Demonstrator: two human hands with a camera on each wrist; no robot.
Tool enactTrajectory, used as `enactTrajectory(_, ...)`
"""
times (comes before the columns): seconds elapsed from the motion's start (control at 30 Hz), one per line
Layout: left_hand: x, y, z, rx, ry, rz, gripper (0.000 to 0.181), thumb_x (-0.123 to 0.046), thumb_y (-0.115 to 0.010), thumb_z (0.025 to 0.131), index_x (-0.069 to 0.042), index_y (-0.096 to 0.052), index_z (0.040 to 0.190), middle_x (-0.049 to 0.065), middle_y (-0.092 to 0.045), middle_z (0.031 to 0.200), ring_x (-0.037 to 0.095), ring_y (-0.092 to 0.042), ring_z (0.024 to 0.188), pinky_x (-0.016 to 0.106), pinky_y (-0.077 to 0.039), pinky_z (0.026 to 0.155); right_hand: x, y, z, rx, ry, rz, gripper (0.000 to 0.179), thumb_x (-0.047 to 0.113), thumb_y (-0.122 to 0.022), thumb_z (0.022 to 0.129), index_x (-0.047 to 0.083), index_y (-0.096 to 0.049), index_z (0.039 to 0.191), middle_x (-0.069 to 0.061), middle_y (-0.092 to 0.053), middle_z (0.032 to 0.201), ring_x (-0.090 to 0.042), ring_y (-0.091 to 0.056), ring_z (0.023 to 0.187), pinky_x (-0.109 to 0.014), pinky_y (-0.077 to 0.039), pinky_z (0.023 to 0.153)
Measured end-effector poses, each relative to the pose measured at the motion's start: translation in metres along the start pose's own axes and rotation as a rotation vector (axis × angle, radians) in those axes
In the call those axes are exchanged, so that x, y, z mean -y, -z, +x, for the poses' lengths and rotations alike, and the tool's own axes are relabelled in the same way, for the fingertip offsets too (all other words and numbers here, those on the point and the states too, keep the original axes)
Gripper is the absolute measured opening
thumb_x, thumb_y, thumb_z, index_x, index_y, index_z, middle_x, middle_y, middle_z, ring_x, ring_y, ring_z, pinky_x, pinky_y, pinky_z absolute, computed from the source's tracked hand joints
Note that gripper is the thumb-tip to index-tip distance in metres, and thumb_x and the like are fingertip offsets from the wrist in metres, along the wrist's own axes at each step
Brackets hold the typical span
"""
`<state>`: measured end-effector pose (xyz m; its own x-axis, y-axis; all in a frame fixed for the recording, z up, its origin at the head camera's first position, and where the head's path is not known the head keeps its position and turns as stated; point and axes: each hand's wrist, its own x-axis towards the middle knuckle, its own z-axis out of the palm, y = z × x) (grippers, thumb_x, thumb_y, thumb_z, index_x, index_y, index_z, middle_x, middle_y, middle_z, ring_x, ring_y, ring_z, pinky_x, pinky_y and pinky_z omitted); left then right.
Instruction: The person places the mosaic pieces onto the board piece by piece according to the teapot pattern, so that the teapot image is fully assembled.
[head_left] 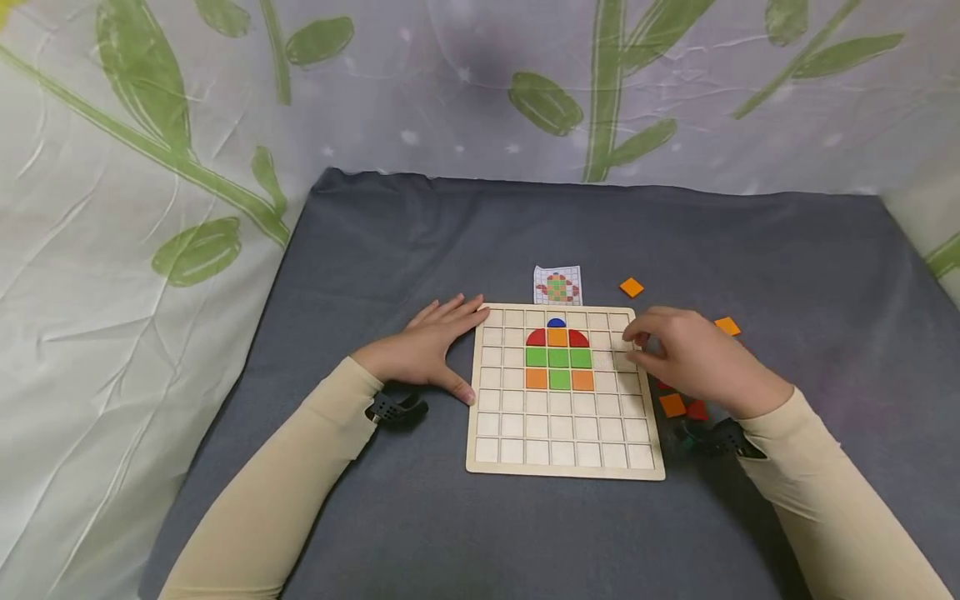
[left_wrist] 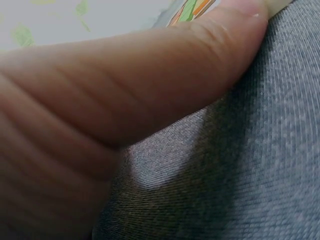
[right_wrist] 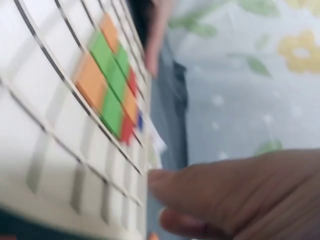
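Note:
A wooden grid board (head_left: 561,475) lies on the grey cloth, with green, orange and red tiles and a blue half-round piece in its upper middle squares. My left hand (head_left: 431,346) is spread at the board's left side, its thumb and fingertips right at the edge. Over the board's right edge is my right hand (head_left: 693,358), fingers bent and the thumb apart from them. In the right wrist view, its thumb (right_wrist: 210,192) shows near the board, and no tile shows in its fingers. A small pattern card (head_left: 557,287) lies at the board's far edge.
One orange square tile (head_left: 632,287) lies beyond the board's far right corner. More loose tiles, such as an orange one (head_left: 672,406) and a red one (head_left: 697,410), lie right of the board, partly hidden under my right hand. A leaf-patterned curtain (head_left: 450,100) hangs behind the table.

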<state>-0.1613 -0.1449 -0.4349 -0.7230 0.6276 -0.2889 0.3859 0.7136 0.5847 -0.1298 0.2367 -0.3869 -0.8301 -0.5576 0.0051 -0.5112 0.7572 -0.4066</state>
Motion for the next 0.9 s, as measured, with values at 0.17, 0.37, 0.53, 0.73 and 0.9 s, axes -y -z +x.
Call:
enactTrajectory(0.17, 0.004, -0.002, 0.001, -0.003, 0.002, 0.004, 0.134, -0.057, -0.095, 0.069, -0.016, -0.018, 0.170, 0.000, -0.004, 0.178, 0.024, 0.005, 0.164, 0.049, 0.008, 0.130, -0.027, 0.020, -0.005, 0.035, -0.144, 0.048, 0.019, 0.009, -0.076, 0.096, 0.006, -0.077, 0.115, -0.007, -0.073, 0.107, -0.019, -0.065, 0.084, -0.036, -0.056, 0.069)
enactTrajectory(0.37, 0.004, -0.001, 0.001, -0.003, 0.006, 0.007, 0.134, -0.058, -0.095, 0.069, -0.017, -0.018, 0.170, -0.001, -0.004, 0.178, 0.023, 0.005, 0.164, 0.049, 0.008, 0.130, -0.061, 0.031, -0.008, 0.079, -0.295, 0.106, 0.031, 0.014, -0.073, 0.099, 0.002, -0.072, 0.128, -0.020, -0.069, 0.121, -0.022, -0.067, 0.085, -0.035, -0.055, 0.067)
enactTrajectory(0.53, 0.004, -0.001, 0.001, -0.006, 0.006, 0.009, 0.133, -0.058, -0.095, 0.069, -0.017, -0.018, 0.170, -0.001, -0.004, 0.178, 0.024, 0.004, 0.164, 0.050, 0.007, 0.130, -0.078, 0.033, -0.010, 0.134, -0.363, 0.095, 0.036, 0.016, -0.073, 0.099, -0.002, -0.069, 0.130, -0.027, -0.065, 0.122, -0.022, -0.060, 0.072, -0.036, -0.051, 0.060)
enactTrajectory(0.73, 0.001, 0.001, -0.001, -0.003, 0.014, -0.004, 0.134, -0.056, -0.096, 0.069, -0.017, -0.018, 0.170, -0.001, -0.004, 0.178, 0.023, 0.004, 0.164, 0.049, 0.008, 0.130, -0.087, 0.034, -0.014, 0.167, -0.377, 0.074, 0.025, 0.011, -0.073, 0.094, -0.002, -0.073, 0.115, -0.019, -0.070, 0.106, -0.023, -0.061, 0.076, -0.036, -0.052, 0.060)
enactTrajectory(0.9, 0.001, 0.000, 0.001, 0.000, 0.012, -0.007, 0.133, -0.057, -0.095, 0.069, -0.017, -0.018, 0.170, -0.002, -0.003, 0.178, 0.022, 0.005, 0.164, 0.049, 0.008, 0.130, -0.092, 0.033, -0.016, 0.229, -0.393, 0.054, 0.016, 0.017, -0.077, 0.093, 0.003, -0.073, 0.099, -0.008, -0.072, 0.094, -0.022, -0.063, 0.079, -0.036, -0.051, 0.063)
